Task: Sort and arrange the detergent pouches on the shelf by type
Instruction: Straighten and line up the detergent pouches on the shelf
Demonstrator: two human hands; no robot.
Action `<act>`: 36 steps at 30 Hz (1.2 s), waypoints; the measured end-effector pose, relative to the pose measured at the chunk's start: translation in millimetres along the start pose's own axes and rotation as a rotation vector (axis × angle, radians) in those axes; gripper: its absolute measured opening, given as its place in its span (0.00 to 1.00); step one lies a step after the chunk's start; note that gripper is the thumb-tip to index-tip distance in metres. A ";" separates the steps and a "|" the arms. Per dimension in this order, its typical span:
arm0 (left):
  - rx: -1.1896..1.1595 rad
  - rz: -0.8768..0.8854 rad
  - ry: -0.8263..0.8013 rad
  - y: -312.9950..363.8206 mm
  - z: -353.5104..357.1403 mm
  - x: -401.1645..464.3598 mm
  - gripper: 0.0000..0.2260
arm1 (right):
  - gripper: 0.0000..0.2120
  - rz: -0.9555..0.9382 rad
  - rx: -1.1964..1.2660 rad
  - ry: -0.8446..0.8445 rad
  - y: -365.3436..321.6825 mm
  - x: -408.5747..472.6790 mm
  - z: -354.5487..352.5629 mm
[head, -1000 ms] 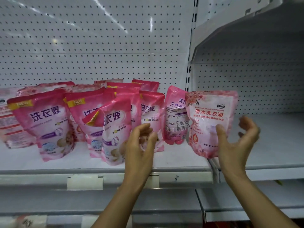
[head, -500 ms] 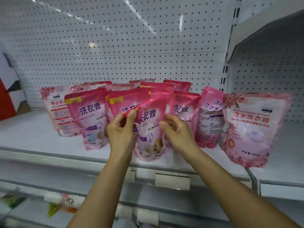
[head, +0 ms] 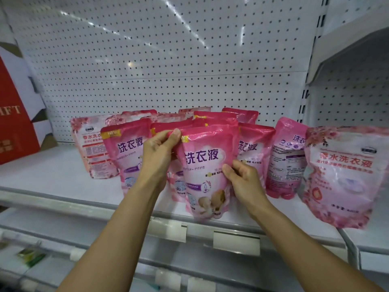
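Note:
Several pink detergent pouches stand on a white shelf (head: 52,186). I hold the front bright-pink pouch (head: 207,165) upright near the shelf's front edge. My left hand (head: 159,157) pinches its top left corner and my right hand (head: 244,182) grips its right side. More bright-pink pouches (head: 126,150) crowd behind and beside it, one (head: 286,157) turned sideways at the right. A pale floral pouch (head: 341,175) stands at the far right and another pale floral pouch (head: 88,144) at the back left, showing its back.
White pegboard (head: 168,60) backs the shelf. A red gift box (head: 14,123) stands at the far left. A shelf divider (head: 345,239) runs under the right floral pouch. Price-tag holders (head: 235,242) line the front rail. A lower shelf holds small items (head: 31,256).
My right hand let go of the pale floral pouch, which now stands at the right, and moved left onto the bright-pink pouch. Both hands have straightened that pouch upright.

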State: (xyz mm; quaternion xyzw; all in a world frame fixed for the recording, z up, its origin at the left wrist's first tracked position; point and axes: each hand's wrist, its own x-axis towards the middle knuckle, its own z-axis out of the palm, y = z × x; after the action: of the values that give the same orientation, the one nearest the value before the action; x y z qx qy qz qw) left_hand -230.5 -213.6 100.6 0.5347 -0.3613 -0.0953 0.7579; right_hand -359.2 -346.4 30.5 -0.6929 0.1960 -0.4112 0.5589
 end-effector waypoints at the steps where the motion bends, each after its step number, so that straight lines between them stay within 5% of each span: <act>1: -0.031 -0.007 -0.029 -3.7 1.1 -3.2 0.08 | 0.08 0.018 0.031 0.006 1.4 -0.5 2.1; 5: 0.015 -0.176 -0.165 -30.7 7.3 -25.5 0.15 | 0.09 -0.005 0.087 0.005 3.7 -4.7 8.0; 8: 0.027 -0.115 -0.087 -43.1 10.8 -31.4 0.11 | 0.06 -0.127 0.024 0.034 4.3 -12.8 3.0; 10: 0.032 -0.062 -0.023 -44.9 12.6 -30.2 0.10 | 0.04 -0.258 -0.050 0.257 0.4 -20.5 -9.3; 13: -0.022 -0.105 0.040 -50.4 16.3 -30.1 0.10 | 0.16 -0.261 -0.074 0.554 3.2 -18.8 -34.8; 17: -0.068 -0.209 0.004 -58.7 20.0 -37.6 0.20 | 0.22 -0.040 -0.344 0.466 21.7 -4.9 -41.8; 20: -0.032 -0.226 0.029 -63.4 22.2 -44.3 0.15 | 0.09 -0.076 -0.509 0.511 24.7 -0.9 -43.6; 30: -0.060 -0.203 0.086 -71.3 25.5 -45.8 0.08 | 0.06 -0.141 -0.120 0.330 17.4 -34.0 -85.3; 34: 0.035 -0.228 0.044 -79.8 24.8 -51.9 0.09 | 0.29 0.047 -0.114 0.213 22.5 -27.9 -82.3; 36: 0.060 -0.223 0.048 -80.3 27.5 -52.1 0.11 | 0.31 0.046 -0.133 0.233 23.9 -24.2 -75.2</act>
State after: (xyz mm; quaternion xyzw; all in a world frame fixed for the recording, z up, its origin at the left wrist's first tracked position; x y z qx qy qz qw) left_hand -266.4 -239.2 11.4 0.5962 -0.2841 -0.1556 0.7346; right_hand -428.2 -381.9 2.3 -0.6713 0.3020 -0.4622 0.4945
